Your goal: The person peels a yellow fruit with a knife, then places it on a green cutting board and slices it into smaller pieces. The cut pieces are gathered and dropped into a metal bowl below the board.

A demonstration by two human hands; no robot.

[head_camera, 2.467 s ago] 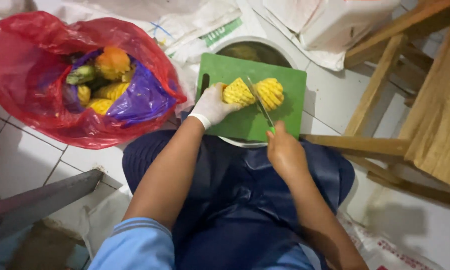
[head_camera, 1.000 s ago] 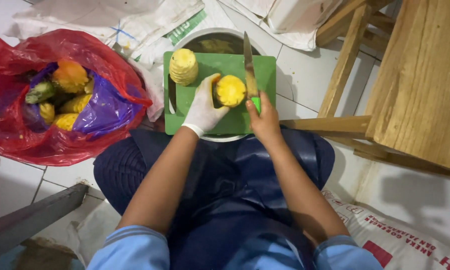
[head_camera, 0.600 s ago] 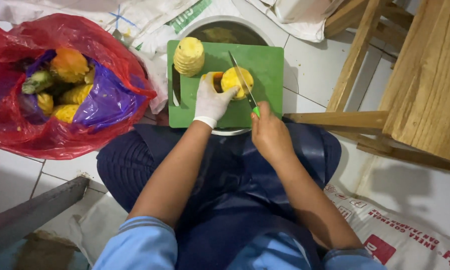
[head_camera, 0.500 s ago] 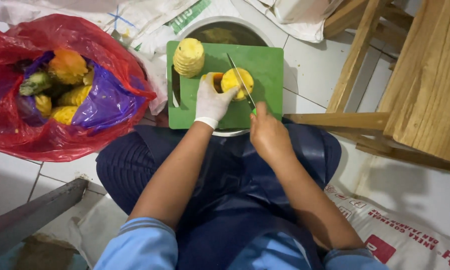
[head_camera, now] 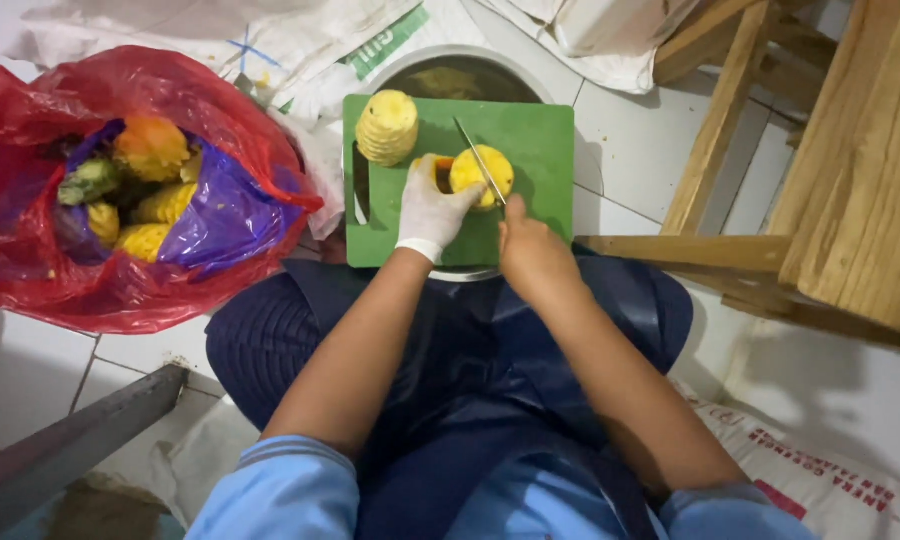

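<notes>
A green cutting board (head_camera: 540, 135) lies across a metal basin (head_camera: 460, 70) in front of my knees. My left hand (head_camera: 432, 205), in a white glove, grips a peeled pineapple half (head_camera: 478, 172) lying on the board. My right hand (head_camera: 530, 250) holds a knife (head_camera: 480, 160), and its blade rests on top of that pineapple. A second peeled pineapple piece (head_camera: 387, 125) stands at the board's far left corner, apart from both hands.
A red plastic bag (head_camera: 100, 180) with a purple bag and several pineapples inside sits at the left. White sacks (head_camera: 270, 40) lie behind it. A wooden stool frame (head_camera: 820, 190) stands at the right. A grey metal bar (head_camera: 60, 450) crosses the lower left.
One pineapple piece was set upright at the board's far left. My left hand turned the other piece, and the knife came down from pointing away to resting on it.
</notes>
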